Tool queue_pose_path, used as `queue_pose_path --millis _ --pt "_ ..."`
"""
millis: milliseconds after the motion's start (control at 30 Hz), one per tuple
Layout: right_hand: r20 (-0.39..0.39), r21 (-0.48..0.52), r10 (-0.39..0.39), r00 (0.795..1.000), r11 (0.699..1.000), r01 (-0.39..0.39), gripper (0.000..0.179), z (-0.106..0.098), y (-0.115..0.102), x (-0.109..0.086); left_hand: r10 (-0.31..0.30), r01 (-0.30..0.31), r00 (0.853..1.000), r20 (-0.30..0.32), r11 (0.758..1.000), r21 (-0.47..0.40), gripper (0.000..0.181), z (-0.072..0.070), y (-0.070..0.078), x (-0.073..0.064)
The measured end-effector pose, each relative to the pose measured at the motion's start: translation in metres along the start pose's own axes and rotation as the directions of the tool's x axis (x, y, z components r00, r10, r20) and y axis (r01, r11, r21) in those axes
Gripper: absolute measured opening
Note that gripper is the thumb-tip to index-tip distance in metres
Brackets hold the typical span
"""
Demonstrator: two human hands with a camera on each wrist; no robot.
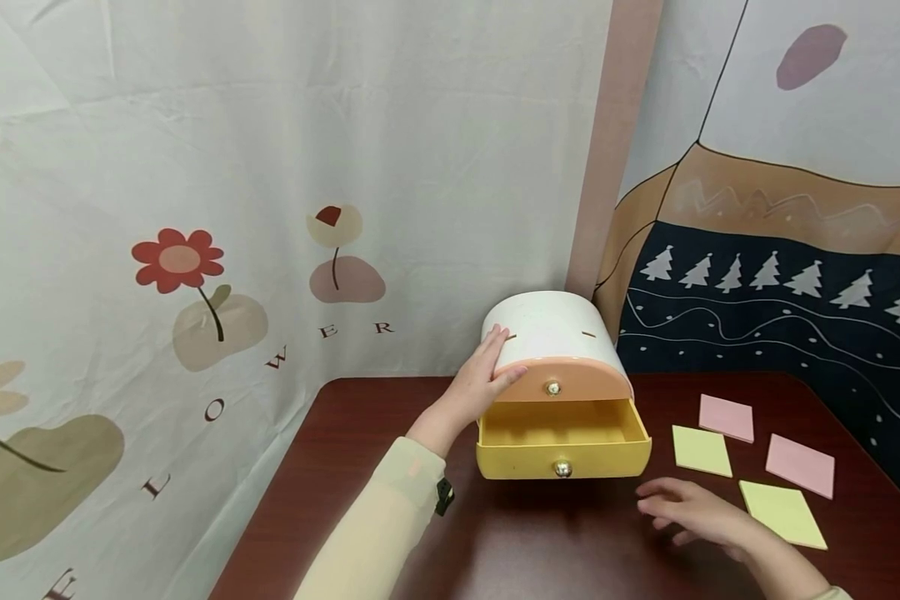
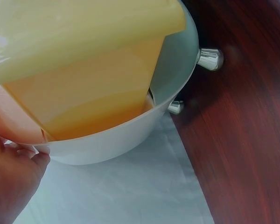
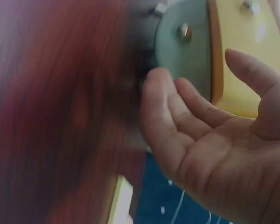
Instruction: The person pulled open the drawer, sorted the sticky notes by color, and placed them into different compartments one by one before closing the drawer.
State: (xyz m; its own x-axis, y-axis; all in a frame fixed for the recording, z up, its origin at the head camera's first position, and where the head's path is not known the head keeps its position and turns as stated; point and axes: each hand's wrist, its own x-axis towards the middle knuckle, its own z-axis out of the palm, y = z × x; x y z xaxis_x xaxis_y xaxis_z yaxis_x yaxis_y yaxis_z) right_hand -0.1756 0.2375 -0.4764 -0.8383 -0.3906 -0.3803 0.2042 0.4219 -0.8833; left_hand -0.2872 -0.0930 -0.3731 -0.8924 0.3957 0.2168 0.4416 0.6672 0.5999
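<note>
A small drawer box with a white rounded top [image 1: 543, 321] and a peach upper drawer [image 1: 592, 382] stands at the back of the table. Its yellow drawer [image 1: 521, 462] is pulled out, and the inside that shows holds nothing. My left hand [image 1: 474, 385] rests on the box's upper left side, fingers laid along the white shell and thumb at the peach front. In front of the yellow drawer's right corner hovers my right hand [image 1: 693, 510], fingers loosely bent with nothing in them. A green lower drawer front [image 3: 189, 56] shows behind its fingertips in the right wrist view.
Two pink square pads, one farther back [image 1: 726, 417] and one nearer [image 1: 800, 465], lie on the dark red table [image 1: 330, 492] at the right. Two yellow-green pads [image 1: 702, 451] lie beside them. A printed curtain [image 1: 435, 167] hangs right behind the table.
</note>
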Motion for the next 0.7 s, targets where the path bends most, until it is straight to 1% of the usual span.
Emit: queue_pose_path --millis 100,167,200,233,267,333,433,467,500,567,600,700 --pt "-0.123 -0.129 0.032 0.992 0.990 -0.048 0.058 -0.011 0.003 -0.001 -0.005 0.005 1.000 0.001 1.000 -0.001 0.077 0.000 0.000 0.000" --pt "-0.193 -0.231 0.027 0.981 0.970 -0.073 0.063 -0.018 0.006 -0.002 -0.004 0.004 1.000 0.000 1.000 -0.005 0.076 0.000 0.000 0.000" --pt "-0.221 -0.288 0.009 0.975 0.955 -0.074 0.065 -0.022 0.008 -0.001 -0.004 0.004 1.000 0.000 1.000 -0.007 0.076 0.000 0.000 0.000" --pt "-0.246 -0.352 -0.020 0.969 0.933 -0.070 0.067 -0.025 0.010 0.000 -0.005 0.005 1.000 0.001 1.000 -0.008 0.077 0.000 0.000 0.000" --pt "-0.270 -0.419 -0.053 0.961 0.906 -0.068 0.069 -0.028 0.012 0.000 -0.006 0.006 1.000 0.001 1.000 -0.009 0.077 0.000 0.000 0.000" --pt "-0.314 -0.542 -0.121 0.942 0.837 -0.073 0.073 -0.032 0.017 0.003 -0.007 0.007 1.000 0.000 1.000 -0.009 0.077 0.000 0.000 0.000" --pt "-0.373 -0.643 -0.158 0.914 0.754 -0.133 0.080 -0.035 0.025 0.007 -0.007 0.007 1.000 -0.003 1.000 -0.009 0.077 0.000 0.000 0.000" --pt "-0.389 -0.655 -0.153 0.909 0.739 -0.156 0.083 -0.036 0.028 0.009 -0.007 0.007 1.000 -0.004 1.000 -0.008 0.077 0.000 0.000 0.000" --pt "-0.401 -0.661 -0.150 0.904 0.730 -0.173 0.086 -0.036 0.030 0.010 -0.004 0.004 1.000 -0.004 1.000 -0.008 0.077 0.000 0.000 -0.001" --pt "-0.420 -0.659 -0.141 0.896 0.727 -0.195 0.090 -0.036 0.034 0.013 -0.001 0.001 1.000 -0.005 1.000 -0.012 0.076 0.000 0.001 -0.001" --pt "-0.428 -0.663 -0.152 0.891 0.723 -0.195 0.092 -0.036 0.036 0.015 0.000 0.000 1.000 -0.004 1.000 -0.014 0.076 -0.001 0.001 -0.001" --pt "-0.451 -0.660 -0.181 0.874 0.727 -0.190 0.092 -0.036 0.039 0.020 0.000 0.000 1.000 -0.001 1.000 -0.017 0.076 0.000 0.001 -0.001"
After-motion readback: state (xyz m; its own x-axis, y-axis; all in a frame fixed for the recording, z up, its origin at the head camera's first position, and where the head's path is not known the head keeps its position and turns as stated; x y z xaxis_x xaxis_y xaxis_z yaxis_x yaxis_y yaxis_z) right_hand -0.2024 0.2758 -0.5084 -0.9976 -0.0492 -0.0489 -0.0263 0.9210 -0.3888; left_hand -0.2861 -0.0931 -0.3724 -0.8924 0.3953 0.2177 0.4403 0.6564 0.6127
